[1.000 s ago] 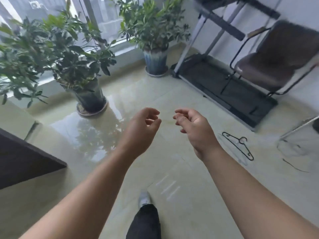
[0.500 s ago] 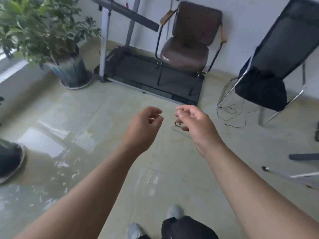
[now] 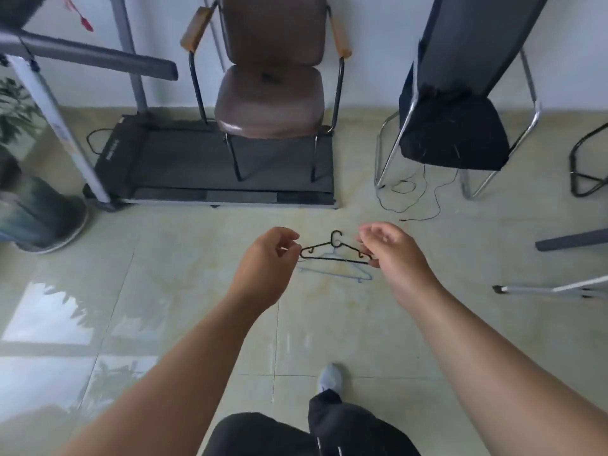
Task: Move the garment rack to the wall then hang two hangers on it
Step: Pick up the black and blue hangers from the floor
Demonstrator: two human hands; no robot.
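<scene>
Floor [image 3: 184,291]: glossy pale beige tile, bright window reflection at lower left. Back wall [image 3: 371,44] plain white. Brown padded armchair [image 3: 269,93] with wooden armrests stands against the wall, its front legs on the black treadmill [image 3: 184,166] deck. To the right, a black chrome-framed chair [image 3: 454,126], a thin black cable [image 3: 418,199] on the floor beneath it. Potted plant [image 3: 29,209] at left edge, blurred.

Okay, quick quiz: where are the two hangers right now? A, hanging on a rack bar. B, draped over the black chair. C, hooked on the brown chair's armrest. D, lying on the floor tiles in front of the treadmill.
D: the black hanger and the pale blue hanger lie flat on the floor tiles between the left hand and right hand, just short of the treadmill.
</scene>
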